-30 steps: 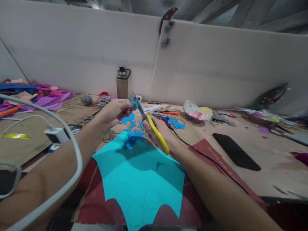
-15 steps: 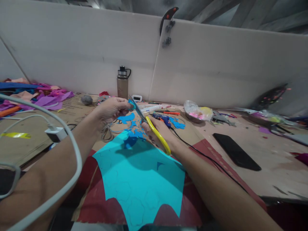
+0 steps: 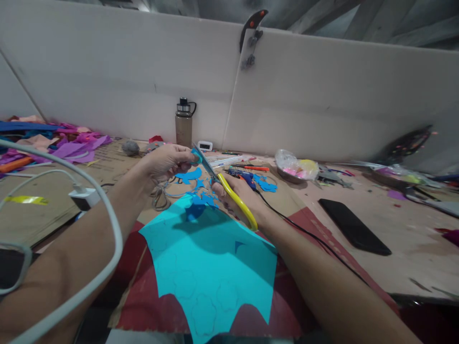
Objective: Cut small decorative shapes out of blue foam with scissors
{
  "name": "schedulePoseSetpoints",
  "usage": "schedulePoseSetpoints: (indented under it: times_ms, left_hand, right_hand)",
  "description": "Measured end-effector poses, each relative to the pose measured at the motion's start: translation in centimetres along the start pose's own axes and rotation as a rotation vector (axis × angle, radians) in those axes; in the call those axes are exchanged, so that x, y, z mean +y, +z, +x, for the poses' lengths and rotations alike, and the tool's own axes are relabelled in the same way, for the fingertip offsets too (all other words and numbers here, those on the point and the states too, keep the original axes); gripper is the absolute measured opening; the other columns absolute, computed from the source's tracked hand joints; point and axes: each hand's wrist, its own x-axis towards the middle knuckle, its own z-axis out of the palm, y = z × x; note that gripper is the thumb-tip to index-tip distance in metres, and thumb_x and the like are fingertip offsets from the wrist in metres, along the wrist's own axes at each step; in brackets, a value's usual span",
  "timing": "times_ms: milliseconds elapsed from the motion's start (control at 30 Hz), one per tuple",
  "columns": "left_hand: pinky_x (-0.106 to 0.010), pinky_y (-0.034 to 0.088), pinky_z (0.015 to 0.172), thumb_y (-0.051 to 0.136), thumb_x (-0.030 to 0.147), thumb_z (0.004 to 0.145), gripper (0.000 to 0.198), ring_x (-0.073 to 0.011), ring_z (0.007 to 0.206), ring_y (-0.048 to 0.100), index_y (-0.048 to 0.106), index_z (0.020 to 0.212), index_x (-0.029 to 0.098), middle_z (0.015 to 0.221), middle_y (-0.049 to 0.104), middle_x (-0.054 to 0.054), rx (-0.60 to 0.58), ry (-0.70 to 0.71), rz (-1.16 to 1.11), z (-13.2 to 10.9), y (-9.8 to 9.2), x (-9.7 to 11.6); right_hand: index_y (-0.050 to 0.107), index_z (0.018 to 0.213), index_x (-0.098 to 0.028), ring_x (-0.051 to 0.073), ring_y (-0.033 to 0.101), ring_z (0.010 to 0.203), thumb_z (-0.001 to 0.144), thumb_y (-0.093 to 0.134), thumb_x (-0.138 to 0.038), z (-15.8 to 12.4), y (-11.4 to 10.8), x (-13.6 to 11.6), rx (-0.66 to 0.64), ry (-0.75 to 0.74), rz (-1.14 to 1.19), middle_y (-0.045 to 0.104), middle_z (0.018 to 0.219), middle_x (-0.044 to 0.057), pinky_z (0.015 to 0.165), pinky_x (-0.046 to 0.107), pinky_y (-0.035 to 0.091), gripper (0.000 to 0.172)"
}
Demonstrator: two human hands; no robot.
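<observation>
My left hand (image 3: 172, 161) pinches a small blue foam-like piece (image 3: 196, 155) between thumb and fingers. My right hand (image 3: 238, 193) is wrapped round yellow-handled scissors (image 3: 236, 200), whose blades point up and left, right beside the small piece; whether they touch it I cannot make out. Below both hands lies a large turquoise sheet (image 3: 215, 258) with scalloped, cut-out edges and faint drawn flower-like outlines. Small blue offcuts (image 3: 202, 198) are scattered at its far edge, partly under the shadow of my hands.
A bottle (image 3: 183, 124) stands by the white panel. A black phone (image 3: 353, 225) lies at right, near a black cable (image 3: 304, 228). A white cable (image 3: 114, 224) arches across the left foreground. A bowl with plastic bags (image 3: 294, 174) sits at the back; colourful scraps (image 3: 68, 148) pile at left.
The whole view has shifted very slightly. Both hands, the scissors and the small blue piece keep almost the same positions.
</observation>
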Motion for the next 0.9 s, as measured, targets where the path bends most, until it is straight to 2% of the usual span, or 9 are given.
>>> schedulePoseSetpoints:
  times_ms: [333,533,633,767,900]
  left_hand:
    - [-0.016,0.024,0.037,0.07,0.007,0.065,0.019,-0.0031,0.039,0.037,0.057,0.053,0.013,0.047,0.046,0.002,-0.02,-0.048,-0.011,0.1,-0.6,0.0]
    - [-0.016,0.026,0.038,0.073,0.009,0.063,0.019,-0.0033,0.041,0.038,0.057,0.054,0.013,0.049,0.048,0.001,-0.036,-0.061,0.012,0.3,-0.8,-0.1]
    - [-0.016,0.025,0.038,0.074,0.01,0.063,0.02,-0.0033,0.041,0.038,0.057,0.053,0.013,0.049,0.048,0.001,-0.03,-0.063,0.01,0.3,-0.8,0.0]
    - [-0.016,0.018,0.037,0.077,0.012,0.061,0.024,-0.0032,0.04,0.036,0.055,0.051,0.014,0.048,0.047,0.001,-0.044,-0.078,-0.008,0.3,-0.7,-0.1]
    - [-0.017,0.021,0.036,0.077,0.011,0.059,0.023,-0.0031,0.04,0.037,0.056,0.051,0.014,0.049,0.047,0.0,-0.035,-0.075,-0.019,0.2,-0.7,-0.1]
  right_hand:
    - [0.053,0.086,-0.02,0.007,0.039,0.05,0.089,0.06,-0.055,0.0,-0.6,0.1,-0.042,-0.002,0.022,0.042,0.061,-0.006,0.045,0.02,0.029,0.035]
    - [0.053,0.088,-0.02,0.007,0.036,0.048,0.086,0.059,-0.061,0.0,-0.9,-0.2,-0.065,0.062,0.041,0.04,0.061,-0.006,0.043,0.02,0.028,0.041]
    - [0.054,0.085,-0.019,0.007,0.034,0.052,0.085,0.06,-0.061,0.1,-1.1,-0.2,-0.07,0.024,0.053,0.039,0.064,-0.005,0.046,0.021,0.028,0.043]
    - [0.055,0.081,-0.018,0.008,0.033,0.057,0.085,0.061,-0.058,0.3,-1.4,-0.1,-0.067,-0.01,0.017,0.038,0.066,-0.004,0.049,0.022,0.026,0.041]
    - [0.057,0.081,-0.018,0.008,0.033,0.054,0.085,0.062,-0.057,0.2,-1.4,-0.2,-0.054,0.003,-0.014,0.039,0.063,-0.004,0.049,0.022,0.027,0.04]
